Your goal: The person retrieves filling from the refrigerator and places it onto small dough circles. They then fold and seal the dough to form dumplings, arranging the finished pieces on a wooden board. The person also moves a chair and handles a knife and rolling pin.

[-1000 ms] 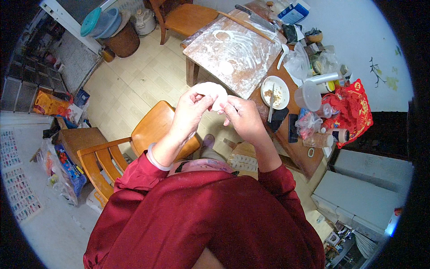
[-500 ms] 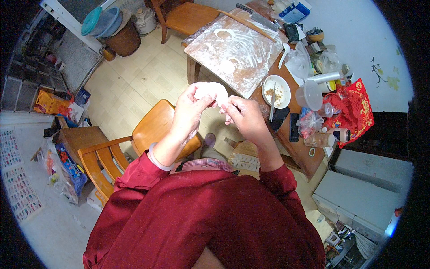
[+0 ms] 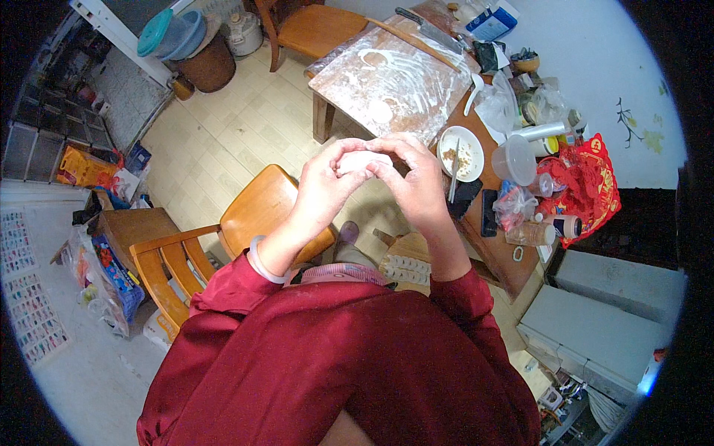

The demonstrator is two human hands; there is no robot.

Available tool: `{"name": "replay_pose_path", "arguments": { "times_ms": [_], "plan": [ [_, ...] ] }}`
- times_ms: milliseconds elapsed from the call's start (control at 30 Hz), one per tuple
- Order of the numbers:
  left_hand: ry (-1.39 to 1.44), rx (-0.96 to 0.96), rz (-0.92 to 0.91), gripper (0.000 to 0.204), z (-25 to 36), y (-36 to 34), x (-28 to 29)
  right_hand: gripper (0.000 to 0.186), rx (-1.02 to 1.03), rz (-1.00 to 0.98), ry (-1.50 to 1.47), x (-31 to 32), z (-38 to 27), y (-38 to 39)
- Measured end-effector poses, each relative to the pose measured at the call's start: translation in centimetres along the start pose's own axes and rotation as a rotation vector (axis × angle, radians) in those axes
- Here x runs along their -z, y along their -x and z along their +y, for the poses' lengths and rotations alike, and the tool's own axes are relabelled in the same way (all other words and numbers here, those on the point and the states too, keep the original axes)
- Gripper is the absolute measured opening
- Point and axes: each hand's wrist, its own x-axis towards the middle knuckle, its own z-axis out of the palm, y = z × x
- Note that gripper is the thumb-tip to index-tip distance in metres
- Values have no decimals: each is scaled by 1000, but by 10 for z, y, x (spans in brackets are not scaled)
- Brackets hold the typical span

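Note:
A white dumpling [image 3: 362, 162] is held in the air between my two hands, in front of the floured board. My left hand [image 3: 325, 181] closes round its left side, thumb on the near edge. On the other side my right hand [image 3: 410, 181] arches its fingers over the top, with its thumb pressed to the near edge. Fingers partly hide the dumpling. On the board [image 3: 343, 89] lies a round dough wrapper [image 3: 380, 111] amid loose flour. To the right, a white bowl [image 3: 473, 172] holds a little brown filling and a metal utensil [image 3: 454, 178].
A rolling pin [image 3: 413, 42] and a knife [image 3: 429, 30] lie at the board's far edge. Rows of dumplings [image 3: 407, 269] rest below my right forearm. A wooden chair [image 3: 260, 208] stands at left. Jars, plastic tubs [image 3: 515, 160] and a red bag [image 3: 591, 186] crowd the table's right.
My right hand has moved up and over the dumpling, its fingers now arched round it. The wrapper, spread wide before, now looks folded smaller between both hands.

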Motion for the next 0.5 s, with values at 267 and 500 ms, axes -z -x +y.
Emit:
{"name": "replay_pose_path", "arguments": {
  "times_ms": [267, 500],
  "plan": [
    [46, 30, -84, 30, 8, 7, -4, 12, 5, 63, 8, -10, 0, 0],
    [315, 72, -44, 33, -7, 6, -4, 15, -239, 217, -5, -18, 10, 6]
  ]
}}
